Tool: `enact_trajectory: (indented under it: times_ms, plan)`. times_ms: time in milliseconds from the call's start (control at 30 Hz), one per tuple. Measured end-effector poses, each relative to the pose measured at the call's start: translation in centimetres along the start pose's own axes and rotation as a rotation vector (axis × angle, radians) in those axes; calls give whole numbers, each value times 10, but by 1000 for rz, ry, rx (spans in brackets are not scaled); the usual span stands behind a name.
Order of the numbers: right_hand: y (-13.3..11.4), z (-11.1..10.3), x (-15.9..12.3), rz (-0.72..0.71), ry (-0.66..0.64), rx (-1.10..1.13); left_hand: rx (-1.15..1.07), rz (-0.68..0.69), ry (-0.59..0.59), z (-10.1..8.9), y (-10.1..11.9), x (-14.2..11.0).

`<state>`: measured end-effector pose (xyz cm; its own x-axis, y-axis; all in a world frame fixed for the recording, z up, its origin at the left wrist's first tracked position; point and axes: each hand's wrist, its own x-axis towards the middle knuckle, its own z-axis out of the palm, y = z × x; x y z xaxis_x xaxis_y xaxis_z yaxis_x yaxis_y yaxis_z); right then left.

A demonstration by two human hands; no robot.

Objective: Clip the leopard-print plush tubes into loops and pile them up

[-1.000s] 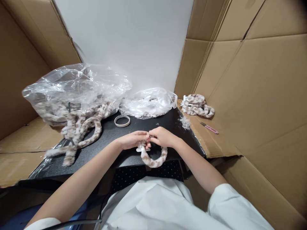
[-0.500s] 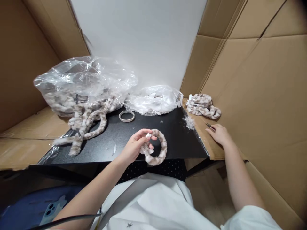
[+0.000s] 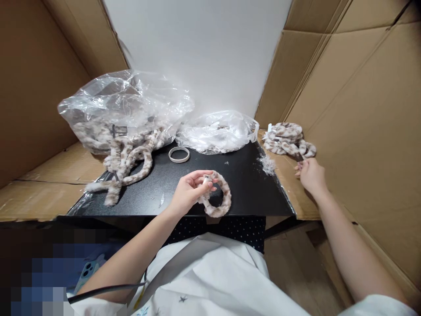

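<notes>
We see the left hand (image 3: 194, 186) pinching a furry ring (image 3: 224, 204), whose left part it hides. Rightward, the right hand (image 3: 311, 174) encloses mostly hidden snips (image 3: 298, 165); beyond the left grip lie a tape roll (image 3: 179, 161) and a clear bag (image 3: 219, 138).

The left hand (image 3: 190, 192) partly hides the furry ring (image 3: 225, 200).

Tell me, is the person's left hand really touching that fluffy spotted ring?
Touching. The head view shows it: the left hand grips the fluffy ring at its left side, thumb and fingers closed on it.
</notes>
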<state>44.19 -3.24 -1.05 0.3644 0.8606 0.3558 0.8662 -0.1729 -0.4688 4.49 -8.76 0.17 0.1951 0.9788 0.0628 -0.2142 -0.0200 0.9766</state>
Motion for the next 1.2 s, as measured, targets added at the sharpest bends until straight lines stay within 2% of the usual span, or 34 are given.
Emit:
enact_trajectory:
  times_ms: [100,167,267,333,400,467,600,733,867,1200]
  plan:
    - [-39,6,-16,-1,-13,436,122,33,19,4,-1,4]
    - [-70,12,-30,-13,-166,684,243,80,41,7,-3,6]
    - [-113,22,-58,-49,-452,926,426,166,66,10,-6,6]
    - [-138,27,-78,-85,-613,1002,523,206,56,11,-8,7]
    - [-158,31,-95,-162,-700,1014,601,234,42,12,-9,8]
    - [-173,33,-106,-272,-679,961,661,264,35,13,-9,10]
    - [-186,38,-114,-429,-507,723,701,310,34,14,-10,13]
    - [-184,40,-114,-448,-442,520,740,315,41,14,-11,13]
    - [-184,38,-116,-458,-438,411,770,312,48,13,-15,13]
    - [-191,32,-119,-472,-450,269,776,330,50,13,-18,14]
